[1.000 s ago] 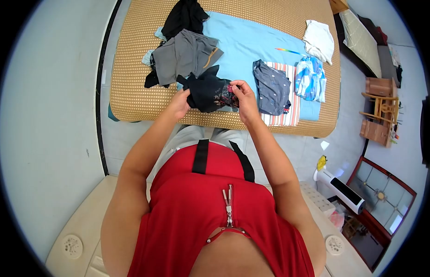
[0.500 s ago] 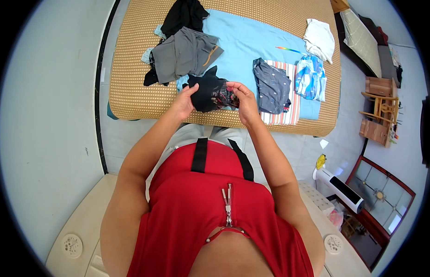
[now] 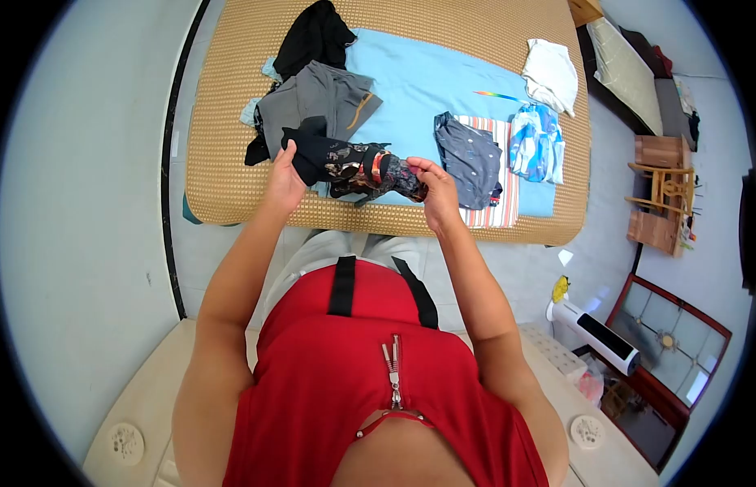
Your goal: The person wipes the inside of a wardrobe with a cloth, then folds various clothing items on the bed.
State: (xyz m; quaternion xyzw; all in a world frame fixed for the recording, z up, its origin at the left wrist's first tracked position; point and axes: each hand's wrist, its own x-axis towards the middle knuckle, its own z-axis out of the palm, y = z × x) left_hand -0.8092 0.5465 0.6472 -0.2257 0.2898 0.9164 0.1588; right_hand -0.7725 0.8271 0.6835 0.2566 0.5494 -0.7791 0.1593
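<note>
A black garment with a colourful pattern (image 3: 358, 165) is stretched sideways between my two hands, above the bed's near edge. My left hand (image 3: 287, 180) grips its plain black end, thumb on top. At the patterned end, my right hand (image 3: 435, 191) pinches the cloth between thumb and fingers. Just beyond my left hand lie grey trousers (image 3: 305, 101) with an orange-brown strip, and a black garment (image 3: 313, 36) behind them. To the right of my right hand, a dark grey-blue garment (image 3: 467, 158) rests folded on a striped cloth (image 3: 508, 191).
The bed (image 3: 232, 174) has a woven tan cover with a light blue cloth (image 3: 410, 73) spread on it. A blue-and-white garment (image 3: 536, 142) and a white garment (image 3: 550, 77) lie at the right. A white fan-like appliance (image 3: 593, 333) stands on the floor.
My hands have moved apart, my left hand going left, and the black garment is now drawn out longer. More of its colourful pattern shows. The view has shifted slightly.
</note>
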